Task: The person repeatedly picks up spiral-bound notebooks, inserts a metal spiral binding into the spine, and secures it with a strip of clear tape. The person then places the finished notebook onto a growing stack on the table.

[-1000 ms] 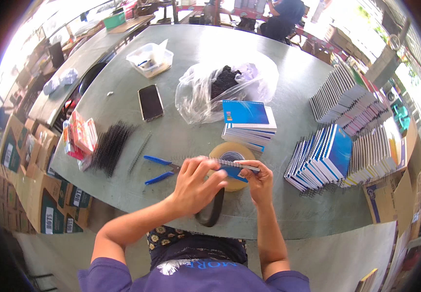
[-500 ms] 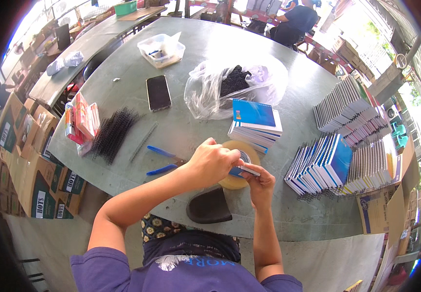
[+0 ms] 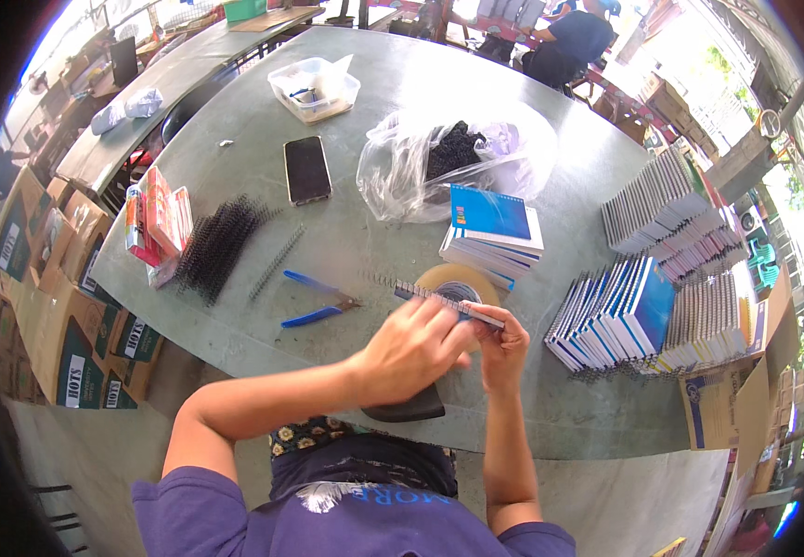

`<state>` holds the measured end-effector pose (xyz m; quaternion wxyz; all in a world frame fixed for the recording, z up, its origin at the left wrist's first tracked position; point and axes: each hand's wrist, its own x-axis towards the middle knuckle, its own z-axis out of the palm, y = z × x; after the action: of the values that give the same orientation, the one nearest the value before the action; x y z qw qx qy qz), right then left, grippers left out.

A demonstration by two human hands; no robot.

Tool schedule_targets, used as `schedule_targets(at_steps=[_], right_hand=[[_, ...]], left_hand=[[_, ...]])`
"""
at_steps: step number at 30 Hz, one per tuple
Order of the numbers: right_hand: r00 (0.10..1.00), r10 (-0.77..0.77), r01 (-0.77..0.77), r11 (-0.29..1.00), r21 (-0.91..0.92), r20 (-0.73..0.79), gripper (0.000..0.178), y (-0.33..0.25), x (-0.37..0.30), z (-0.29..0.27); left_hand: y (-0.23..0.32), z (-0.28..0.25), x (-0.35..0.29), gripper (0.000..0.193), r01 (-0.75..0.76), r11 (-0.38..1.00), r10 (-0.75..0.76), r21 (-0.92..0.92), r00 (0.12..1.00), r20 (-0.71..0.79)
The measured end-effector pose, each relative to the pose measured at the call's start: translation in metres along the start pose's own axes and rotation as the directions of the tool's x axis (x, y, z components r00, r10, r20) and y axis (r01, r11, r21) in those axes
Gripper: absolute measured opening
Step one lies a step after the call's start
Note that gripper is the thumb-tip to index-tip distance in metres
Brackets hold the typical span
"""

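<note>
A small notebook (image 3: 484, 316) is held edge-up above the table, with a dark spiral coil (image 3: 383, 279) along its edge and sticking out past its left end. My right hand (image 3: 502, 348) pinches the notebook at its right end. Slightly blurred, my left hand (image 3: 419, 342) has its fingers bent against the coil and notebook edge. Under them lies a roll of clear tape (image 3: 495, 290). Blue-handled pliers (image 3: 314, 299) rest left of my hands. A dark curved pad (image 3: 411, 406) is partly hidden by my left hand.
Loose black coils (image 3: 221, 246) lie at left beside red-and-white packs (image 3: 162, 223). A phone (image 3: 307, 171), a plastic tub (image 3: 314, 88) and a clear bag (image 3: 402, 172) stand farther back. Blue notebooks (image 3: 490, 223) sit ahead; bound stacks (image 3: 606, 311) fill the right. A person (image 3: 574, 42) sits beyond.
My left hand has moved down and now lies along the notebook's edge. The notebook has turned edge-up, and its protruding coil now shows. More of the pad is covered.
</note>
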<state>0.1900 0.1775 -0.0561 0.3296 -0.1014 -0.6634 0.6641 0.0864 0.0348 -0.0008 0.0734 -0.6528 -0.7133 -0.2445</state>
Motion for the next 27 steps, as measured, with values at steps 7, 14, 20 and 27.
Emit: schedule_targets(at_steps=[7, 14, 20, 27], right_hand=[[0.999, 0.022, -0.020, 0.998, -0.065, 0.045, 0.020, -0.002, 0.001, -0.002], [0.996, 0.080, -0.081, 0.997, -0.011, -0.048, 0.022, 0.005, 0.000, -0.002], [0.997, 0.063, -0.067, 0.993, -0.095, -0.041, 0.025, 0.001, -0.005, -0.002], [0.997, 0.070, -0.065, 0.986, -0.153, 0.033, 0.027, -0.002, -0.009, -0.010]], left_hand=[[-0.001, 0.004, -0.047, 0.027, 0.233, 0.859, -0.152, -0.455, 0.966, 0.208], [-0.013, -0.009, -0.012, 0.034, 0.186, 0.888, -0.269, -0.420, 0.952, -0.147], [-0.019, -0.015, -0.007, 0.041, 0.030, 0.940, -0.135, -0.339, 0.947, -0.290], [-0.011, -0.032, 0.008, 0.042, 0.027, 0.935, -0.173, -0.355, 0.906, -0.387]])
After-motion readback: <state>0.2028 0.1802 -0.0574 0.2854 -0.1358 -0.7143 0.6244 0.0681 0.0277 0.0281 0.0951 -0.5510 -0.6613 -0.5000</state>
